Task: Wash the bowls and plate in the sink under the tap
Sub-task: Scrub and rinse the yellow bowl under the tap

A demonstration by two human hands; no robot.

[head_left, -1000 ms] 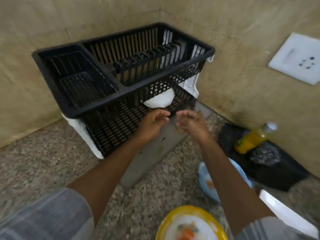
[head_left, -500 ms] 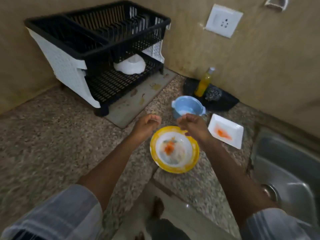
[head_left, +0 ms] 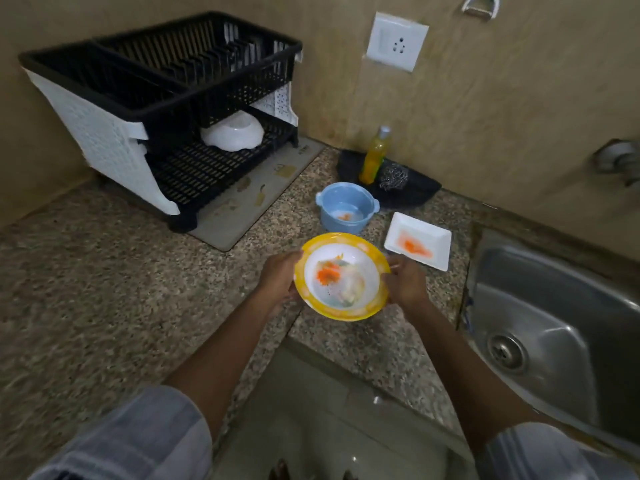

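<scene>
So both hands — left hand (head_left: 281, 280), right hand (head_left: 406, 284) — grip the yellow bowl (head_left: 342, 276) by its rim; sink (head_left: 554, 306) lies off to its right — right hand's nearer.

No legible text anywhere — no labels, brands, numbers.
</scene>
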